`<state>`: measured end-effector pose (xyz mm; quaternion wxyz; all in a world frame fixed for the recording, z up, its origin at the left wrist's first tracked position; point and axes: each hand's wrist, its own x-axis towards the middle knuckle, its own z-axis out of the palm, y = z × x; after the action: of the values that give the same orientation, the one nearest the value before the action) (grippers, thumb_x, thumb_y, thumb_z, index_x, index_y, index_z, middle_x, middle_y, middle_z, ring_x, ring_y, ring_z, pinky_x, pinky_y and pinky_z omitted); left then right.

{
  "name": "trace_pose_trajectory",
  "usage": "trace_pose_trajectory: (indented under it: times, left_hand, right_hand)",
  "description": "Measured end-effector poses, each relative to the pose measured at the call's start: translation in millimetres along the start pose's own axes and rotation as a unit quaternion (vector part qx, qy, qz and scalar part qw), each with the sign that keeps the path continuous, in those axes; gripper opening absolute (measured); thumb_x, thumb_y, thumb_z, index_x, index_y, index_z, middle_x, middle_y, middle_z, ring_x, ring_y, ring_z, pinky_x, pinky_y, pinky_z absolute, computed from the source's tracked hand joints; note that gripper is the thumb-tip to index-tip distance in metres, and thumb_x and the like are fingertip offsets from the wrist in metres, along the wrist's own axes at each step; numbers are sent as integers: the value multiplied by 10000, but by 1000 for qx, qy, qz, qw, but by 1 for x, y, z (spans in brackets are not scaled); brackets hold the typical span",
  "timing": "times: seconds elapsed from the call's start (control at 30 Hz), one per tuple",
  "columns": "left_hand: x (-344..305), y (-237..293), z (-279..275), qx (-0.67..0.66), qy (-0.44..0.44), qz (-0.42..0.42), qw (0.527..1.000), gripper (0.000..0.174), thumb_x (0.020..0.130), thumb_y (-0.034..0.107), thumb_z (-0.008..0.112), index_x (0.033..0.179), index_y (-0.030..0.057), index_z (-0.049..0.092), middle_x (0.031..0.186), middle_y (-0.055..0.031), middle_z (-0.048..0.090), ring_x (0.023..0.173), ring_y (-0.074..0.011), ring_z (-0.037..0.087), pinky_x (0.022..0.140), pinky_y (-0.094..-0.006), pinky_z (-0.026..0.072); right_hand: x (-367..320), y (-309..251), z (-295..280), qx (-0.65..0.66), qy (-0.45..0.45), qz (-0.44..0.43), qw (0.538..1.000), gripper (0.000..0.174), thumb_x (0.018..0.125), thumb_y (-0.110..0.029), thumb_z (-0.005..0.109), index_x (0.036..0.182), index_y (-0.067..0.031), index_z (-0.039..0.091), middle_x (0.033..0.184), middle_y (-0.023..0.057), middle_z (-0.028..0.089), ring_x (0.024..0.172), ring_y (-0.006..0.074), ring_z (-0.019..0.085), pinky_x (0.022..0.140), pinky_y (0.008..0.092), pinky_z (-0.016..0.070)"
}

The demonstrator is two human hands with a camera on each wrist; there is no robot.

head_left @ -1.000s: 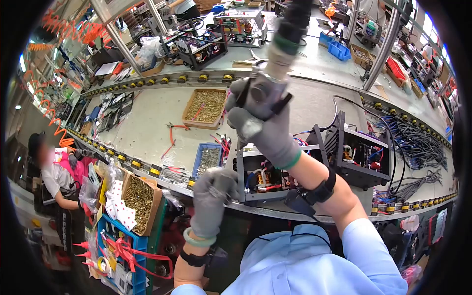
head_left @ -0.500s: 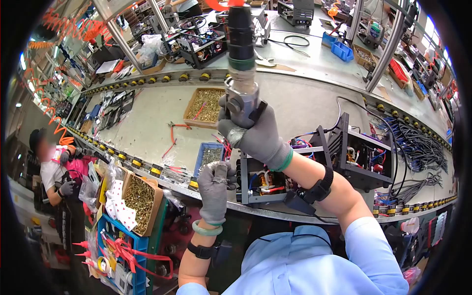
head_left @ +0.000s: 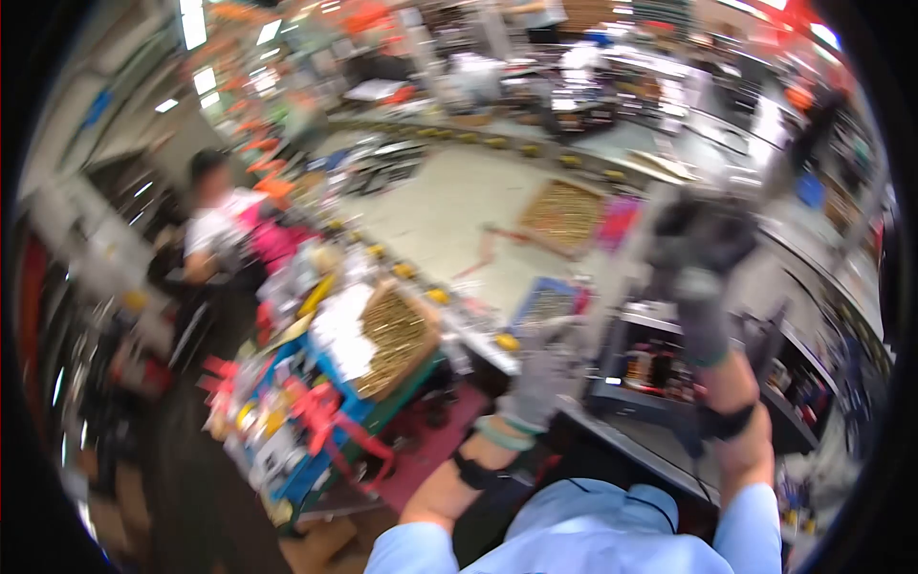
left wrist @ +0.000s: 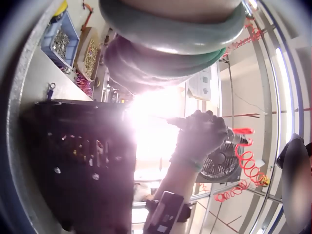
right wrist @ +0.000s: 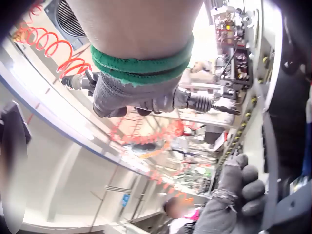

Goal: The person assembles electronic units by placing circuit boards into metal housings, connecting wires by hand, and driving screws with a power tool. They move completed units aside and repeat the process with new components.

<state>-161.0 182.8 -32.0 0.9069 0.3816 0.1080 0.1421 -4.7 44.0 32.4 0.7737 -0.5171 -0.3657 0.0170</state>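
My gloved right hand [head_left: 703,251] [right wrist: 139,95] grips a cylindrical driver [right wrist: 197,102], whose bit points away from the hand in the right wrist view. An orange coiled hose leads to its rear end. Below this hand in the blurred head view is an open-topped black case [head_left: 653,368] with components inside; its dark perforated panel [left wrist: 85,170] fills the lower left of the left wrist view. My gloved left hand [head_left: 547,373] [right wrist: 229,200] is beside the case's left side, fingers curled, with nothing visible between them. Its palm is hidden.
A blue tray of small parts [head_left: 547,304] and a box of brass-coloured parts [head_left: 564,218] lie on the bench. Another parts box [head_left: 397,340] stands in front of it by a blue crate [head_left: 349,407]. A second case [head_left: 798,383] is at right. A person [head_left: 225,230] is at left.
The head view has swung left and blurred, so the bench, cases and both hands appear farther right. My right hand still grips the driver; my left hand remains near the case.
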Motion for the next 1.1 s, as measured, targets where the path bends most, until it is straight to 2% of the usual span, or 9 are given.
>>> trace_pose_trajectory:
  times: [0.03,0.07,0.1,0.2,0.3,0.5,0.7,1.0,1.1]
  left_hand:
    - [-6,-3,8,10,-50,77,996,326,991,56,521,1316,82,510,1134,-52,660,953,-99,637,749,-210,521]
    - [-5,1,6,27,-73,1,997,316,981,65,554,1295,78,524,1099,-46,659,887,-92,641,694,-203,522]
    - [-10,1,27,-83,-60,-37,994,258,968,115,604,1222,77,578,1019,-35,661,814,-84,637,625,-202,517]
    - [-7,-7,63,-75,-71,-58,993,217,957,274,644,1039,73,639,810,23,643,589,-18,588,442,-140,430]
    - [-4,-22,82,-66,-93,-120,986,237,953,359,634,961,122,636,744,44,633,554,-17,579,428,-145,425]
    - [5,-49,118,-70,-133,-161,976,263,952,381,631,915,120,626,676,48,604,494,-21,543,405,-155,409]
    - [-2,-56,156,-32,-154,-222,962,344,941,462,616,831,137,593,600,63,553,443,-17,506,366,-167,377]
    - [-10,-100,203,21,-267,-206,941,425,942,531,578,790,134,573,541,66,472,389,-13,395,344,-181,281]
    - [-8,-118,221,9,-207,-205,957,444,927,552,589,780,134,569,545,68,474,384,-21,394,342,-187,259]
  right_hand:
    - [-7,-25,3,50,14,-3,999,393,884,-163,636,1248,-44,546,1062,60,607,892,157,601,668,295,551]
    - [-13,-50,6,100,27,-7,995,462,873,-193,669,1284,-44,520,1094,63,597,907,156,588,643,290,551]
    - [-19,-73,9,150,40,-12,988,535,862,-224,702,1320,-43,494,1126,66,587,923,155,575,617,285,552]
    - [-29,-102,10,170,108,-73,977,627,825,-223,689,1366,-36,434,1086,68,503,835,153,523,549,258,481]
    - [-33,-108,-6,144,118,-122,975,655,816,-228,664,1365,4,393,1005,77,430,764,154,467,491,249,422]
    - [-51,-123,-51,114,176,-140,968,706,772,-232,723,1350,5,394,995,76,424,769,156,471,486,259,431]
    - [-73,-138,-105,85,119,-149,978,660,766,-275,743,1293,-2,452,879,56,421,703,142,459,480,234,414]
    - [-105,-169,-150,53,154,-197,967,624,793,-330,717,1210,63,468,872,52,395,711,106,428,485,191,393]
    - [-109,-174,-156,-8,229,-246,942,577,803,-294,701,1200,60,478,894,62,406,754,118,428,612,232,377]
